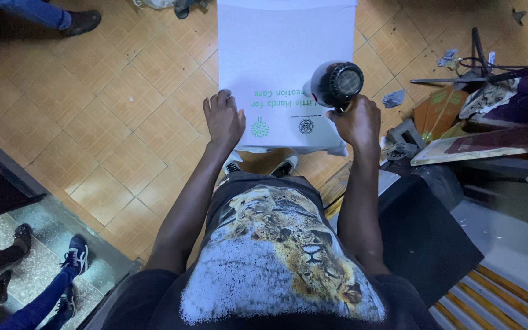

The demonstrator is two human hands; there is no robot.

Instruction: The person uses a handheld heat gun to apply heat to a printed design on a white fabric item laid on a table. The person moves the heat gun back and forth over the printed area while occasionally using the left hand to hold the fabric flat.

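1. In the head view, your left hand (224, 119) lies palm down on the near left edge of the white printed garment (285, 67), which is stretched flat over a board standing on the tiled floor (105, 110). Its fingers are extended, close together, and press flat on the fabric; they grip nothing.
2. Your left arm runs straight from your shoulder up to that garment edge, elbow nearly locked, wrist level.
3. Your right hand (355, 119) sits at the garment's near right edge, fist closed around the handle of a black hair dryer (336, 84). The fingers wrap tightly around the handle, knuckles toward you.
4. The dryer's round grilled back end faces the camera; its body hangs over the right part of the garment, just above the green print. You cannot tell whether the nozzle touches the fabric.
5. Your right forearm rises almost vertically in the picture, parallel to the left arm, wrist slightly bent toward the garment.
6. Right of the garment lies a cluttered pile of boards and tools (459, 116), with a dark flat surface (423, 232) nearer you.
7. Left of the garment, well apart, other people's legs and shoes (62, 275) stand by a doorway, and another shoe (80, 21) shows at the far left corner.
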